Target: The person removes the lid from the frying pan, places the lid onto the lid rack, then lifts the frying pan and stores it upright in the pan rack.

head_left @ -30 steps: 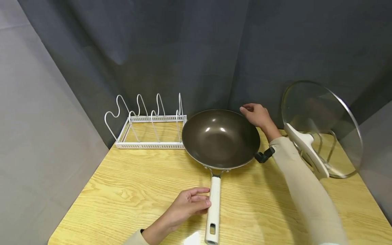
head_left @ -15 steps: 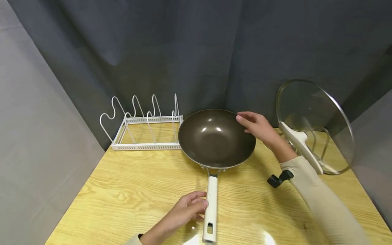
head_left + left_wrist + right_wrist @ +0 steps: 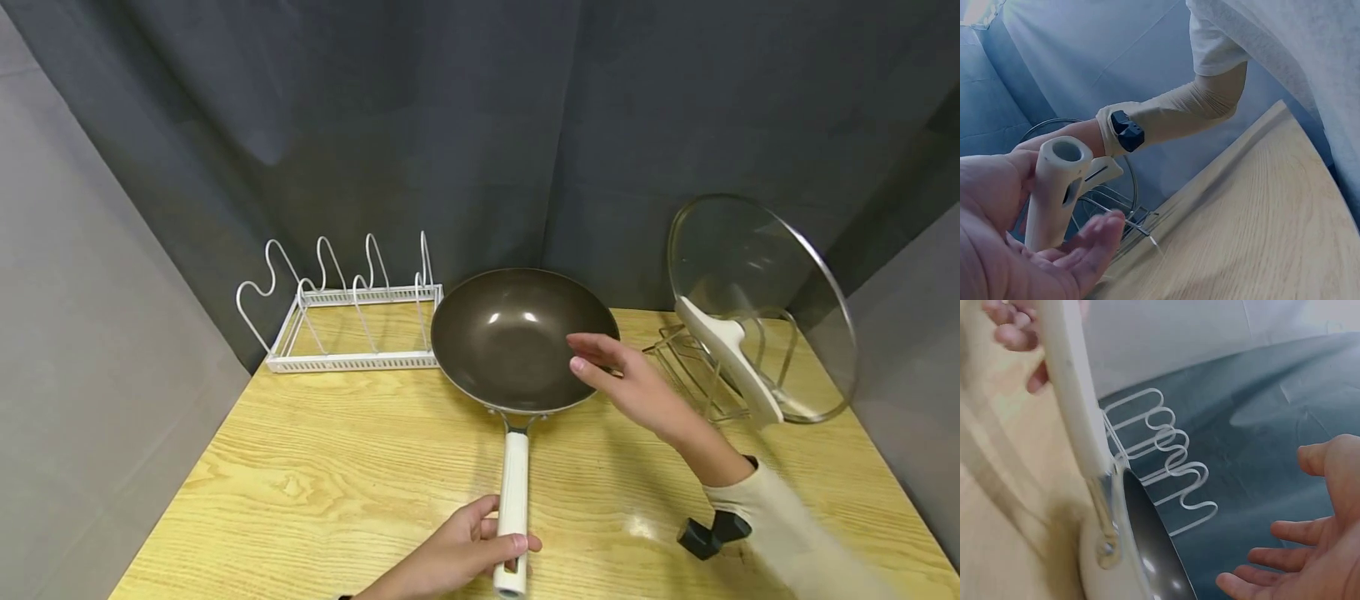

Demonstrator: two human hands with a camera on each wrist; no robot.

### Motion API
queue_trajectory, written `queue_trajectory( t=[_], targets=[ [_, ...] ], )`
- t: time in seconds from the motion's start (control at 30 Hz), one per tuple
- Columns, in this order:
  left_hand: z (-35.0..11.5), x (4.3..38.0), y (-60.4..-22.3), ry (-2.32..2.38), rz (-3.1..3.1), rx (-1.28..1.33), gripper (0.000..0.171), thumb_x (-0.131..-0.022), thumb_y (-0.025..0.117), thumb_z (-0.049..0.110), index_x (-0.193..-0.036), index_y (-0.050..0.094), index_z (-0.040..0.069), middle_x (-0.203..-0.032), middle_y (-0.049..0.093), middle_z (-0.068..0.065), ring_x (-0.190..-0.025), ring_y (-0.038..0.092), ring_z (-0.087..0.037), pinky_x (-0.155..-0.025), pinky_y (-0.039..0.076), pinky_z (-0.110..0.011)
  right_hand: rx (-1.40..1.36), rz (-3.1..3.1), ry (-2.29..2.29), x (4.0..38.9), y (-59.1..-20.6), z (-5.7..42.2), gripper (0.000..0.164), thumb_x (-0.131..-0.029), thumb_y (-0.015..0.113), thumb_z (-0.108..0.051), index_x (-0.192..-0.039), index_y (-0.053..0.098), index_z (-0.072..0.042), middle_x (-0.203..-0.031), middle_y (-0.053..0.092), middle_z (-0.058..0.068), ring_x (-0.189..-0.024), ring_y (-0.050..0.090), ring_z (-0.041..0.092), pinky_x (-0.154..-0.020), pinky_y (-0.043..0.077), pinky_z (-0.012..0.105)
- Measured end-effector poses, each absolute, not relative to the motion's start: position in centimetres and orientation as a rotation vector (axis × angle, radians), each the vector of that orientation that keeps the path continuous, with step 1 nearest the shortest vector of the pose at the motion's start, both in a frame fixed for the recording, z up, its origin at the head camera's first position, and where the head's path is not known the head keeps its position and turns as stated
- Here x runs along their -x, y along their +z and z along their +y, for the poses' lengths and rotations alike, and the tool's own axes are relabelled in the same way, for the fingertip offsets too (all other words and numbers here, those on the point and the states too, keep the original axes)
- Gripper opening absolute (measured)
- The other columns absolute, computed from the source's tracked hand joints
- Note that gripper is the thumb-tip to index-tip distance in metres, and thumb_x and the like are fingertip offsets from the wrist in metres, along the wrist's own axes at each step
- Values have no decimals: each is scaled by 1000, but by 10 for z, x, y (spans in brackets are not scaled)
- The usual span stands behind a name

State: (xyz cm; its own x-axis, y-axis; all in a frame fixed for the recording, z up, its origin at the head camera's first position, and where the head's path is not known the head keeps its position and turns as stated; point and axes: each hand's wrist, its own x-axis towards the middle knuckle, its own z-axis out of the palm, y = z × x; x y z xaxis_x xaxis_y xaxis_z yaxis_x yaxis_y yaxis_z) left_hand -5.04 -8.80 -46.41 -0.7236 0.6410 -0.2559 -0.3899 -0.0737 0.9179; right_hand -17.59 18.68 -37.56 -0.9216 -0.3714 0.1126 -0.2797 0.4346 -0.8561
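A dark brown wok [image 3: 517,350] with a long off-white handle [image 3: 514,483] stands mid-table, its handle towards me. My left hand [image 3: 468,546] is at the handle's end, thumb across the top and fingers passing underneath to the far side. In the left wrist view the handle's hollow end [image 3: 1063,153] sits between thumb and loosely bent fingers [image 3: 1094,240]. Over the wok's right rim hovers my right hand [image 3: 630,383], fingers loosely extended and holding nothing. The right wrist view shows its spread fingers [image 3: 1297,531] apart from the wok.
Left of the wok, close to its rim, stands a white wire rack [image 3: 352,361] with upright loops. On the right, a glass lid [image 3: 780,275] with an off-white handle leans in a metal wire stand [image 3: 675,358]. A dark curtain [image 3: 480,125] hangs behind the table.
My right hand has come from behind the wok's right rim towards me, over its right side. My left hand has slid down the handle to its end, its fingers now reaching beneath it.
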Motion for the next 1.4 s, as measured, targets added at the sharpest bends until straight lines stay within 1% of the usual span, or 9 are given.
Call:
queue_trajectory(
  t=[0.1, 0.27, 0.4, 0.6, 0.8, 0.97, 1.2, 1.3, 1.4],
  targets=[
    [-88, 49, -464, 1872, 1510, -311, 56, -104, 60, 20, -144, 35, -9, -120, 70, -25, -103, 71, -26, -89, 59, -35, 614, 2564, -1517, 166, -382, 183, 49, -106, 57, -25, -147, 49, 1, -147, 54, 20, -129, 57, 36, -102, 50, 46],
    [-86, 48, -464, 1859, 1579, -299, 59, -103, 62, 18, -146, 33, -9, -106, 75, -17, -92, 70, -15, -83, 59, -30, 637, 2500, -1553, 150, -395, 178, 45, -105, 58, -22, -144, 53, 1, -144, 57, 19, -125, 59, 36, -96, 53, 32],
    [-85, 48, -465, 1875, 1572, -306, 59, -102, 62, 16, -147, 33, -9, -103, 75, -16, -87, 70, -13, -79, 59, -26, 630, 2412, -1576, 139, -405, 174, 42, -106, 57, -23, -140, 56, 1, -141, 59, 19, -126, 59, 38, -97, 53, 33],
    [-86, 48, -466, 1867, 1574, -335, 60, -102, 61, 17, -148, 32, -10, -105, 74, -18, -89, 69, -14, -82, 58, -27, 611, 2268, -1609, 129, -423, 168, 37, -106, 57, -21, -130, 59, 7, -129, 64, 22, -115, 63, 35, -90, 58, 31],
    [-86, 47, -469, 1858, 1589, -328, 56, -101, 61, 17, -145, 37, -7, -104, 75, -15, -90, 67, -13, -86, 57, -28, 516, 2130, -1612, 125, -442, 165, 44, -106, 56, -25, -129, 56, 12, -128, 62, 27, -120, 58, 48, -90, 59, 45],
    [-86, 48, -471, 1863, 1576, -328, 55, -101, 60, 17, -146, 38, -6, -104, 74, -15, -90, 68, -14, -87, 57, -29, 446, 2037, -1633, 125, -453, 159, 48, -107, 54, -28, -133, 54, 12, -129, 62, 26, -125, 56, 49, -92, 57, 52],
    [-87, 48, -470, 1874, 1566, -353, 54, -101, 60, 16, -145, 38, -7, -106, 74, -19, -90, 67, -12, -85, 56, -27, 369, 1836, -1732, 130, -465, 149, 53, -108, 49, -33, -134, 48, 14, -122, 65, 20, -117, 63, 36, -97, 55, 53],
    [-87, 48, -469, 1888, 1544, -357, 55, -102, 60, 15, -146, 36, -9, -106, 73, -21, -90, 68, -13, -85, 57, -26, 347, 1737, -1753, 136, -473, 143, 52, -108, 48, -38, -134, 47, 8, -121, 64, 15, -112, 66, 27, -99, 55, 48],
    [-86, 49, -469, 1895, 1539, -363, 57, -102, 60, 15, -146, 35, -10, -106, 73, -23, -90, 67, -12, -83, 57, -25, 322, 1622, -1804, 139, -481, 138, 52, -108, 47, -40, -134, 43, 5, -125, 64, 19, -111, 66, 26, -99, 55, 45]
  ],
)
